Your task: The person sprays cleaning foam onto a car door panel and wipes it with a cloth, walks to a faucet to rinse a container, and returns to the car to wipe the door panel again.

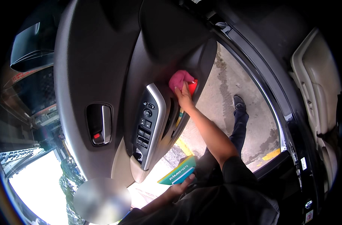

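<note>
My right hand point(184, 97) is closed around a bunched pink cloth point(178, 80), at the front of the lower storage area of a car door's inner panel point(89, 70). Just beside the fingers a glossy red item point(192, 86) shows, partly hidden by the hand. A yellow and green item point(180, 117) is partly visible in the door pocket, below my right wrist. Nearer my body, my left hand point(183, 182) grips a flat green, yellow and blue packet point(178, 171) with lettering, its thumb along one edge. The packet is apart from the door.
The door bears a switch panel point(144, 123) and an inner handle point(104, 123). A wing mirror point(33, 47) is at the upper left. Beyond the sill point(261, 64) is a beige seat point(317, 84). A dark shoe point(239, 101) stands on the concrete ground point(227, 78). A blurred patch covers the lower left.
</note>
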Demonstrator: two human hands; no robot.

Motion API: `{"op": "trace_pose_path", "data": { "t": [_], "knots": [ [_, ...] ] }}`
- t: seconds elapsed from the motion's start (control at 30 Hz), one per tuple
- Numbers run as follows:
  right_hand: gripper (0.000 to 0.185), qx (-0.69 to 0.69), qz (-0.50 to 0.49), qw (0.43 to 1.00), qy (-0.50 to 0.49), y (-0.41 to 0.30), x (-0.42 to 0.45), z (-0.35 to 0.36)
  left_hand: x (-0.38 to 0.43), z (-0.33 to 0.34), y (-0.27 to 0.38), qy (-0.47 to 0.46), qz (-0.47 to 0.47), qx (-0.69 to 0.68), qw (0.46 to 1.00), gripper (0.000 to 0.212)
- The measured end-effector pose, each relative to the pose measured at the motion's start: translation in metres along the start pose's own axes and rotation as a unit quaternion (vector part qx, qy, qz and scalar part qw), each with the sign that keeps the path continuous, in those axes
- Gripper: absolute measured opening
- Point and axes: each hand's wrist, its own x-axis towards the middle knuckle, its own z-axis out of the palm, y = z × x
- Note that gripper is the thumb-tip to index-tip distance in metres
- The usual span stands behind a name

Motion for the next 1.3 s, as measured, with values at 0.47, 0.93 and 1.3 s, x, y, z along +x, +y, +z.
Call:
{"op": "trace_pose_path", "data": {
  "t": [0.47, 0.93, 1.3],
  "knots": [
    [0.06, 0.279, 0.295, 0.913, 0.015, -0.017, -0.072, 0.004, -0.013, -0.009, 0.009, 0.051, 0.021, 0.029, 0.998, 0.068],
    [0.077, 0.212, 0.291, 0.929, 0.085, -0.003, -0.132, 0.023, -0.022, -0.024, 0.011, 0.033, 0.093, 0.023, 0.995, 0.059],
    [0.056, 0.182, 0.183, 0.963, 0.083, -0.021, -0.108, 0.02, -0.005, -0.022, 0.018, 0.056, 0.07, 0.061, 0.994, 0.061]
  ]
}}
